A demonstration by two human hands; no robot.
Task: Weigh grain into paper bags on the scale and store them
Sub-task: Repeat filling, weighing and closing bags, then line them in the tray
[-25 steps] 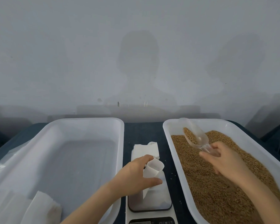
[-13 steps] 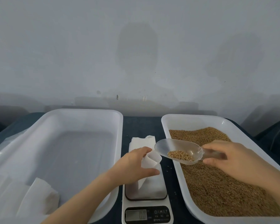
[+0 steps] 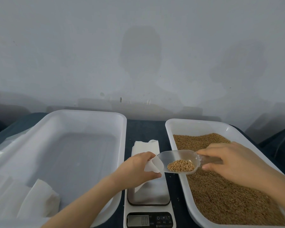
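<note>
Your left hand (image 3: 138,167) pinches the bag (image 3: 152,165) mouth open above the scale (image 3: 148,195); your right hand (image 3: 234,162) grips the scoop (image 3: 176,157) handle. The scoop's long axis runs right to left, lip at the bag mouth, grain (image 3: 180,165) heaped near the handle. The display (image 3: 138,220) is too blurred to read.

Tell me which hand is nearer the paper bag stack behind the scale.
Left. The left hand sits just in front of the stack, pinching an open bag; the right hand is farther right, holding the scoop.

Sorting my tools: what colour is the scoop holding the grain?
Clear, see-through plastic scoop; the head view shows it best.
</note>
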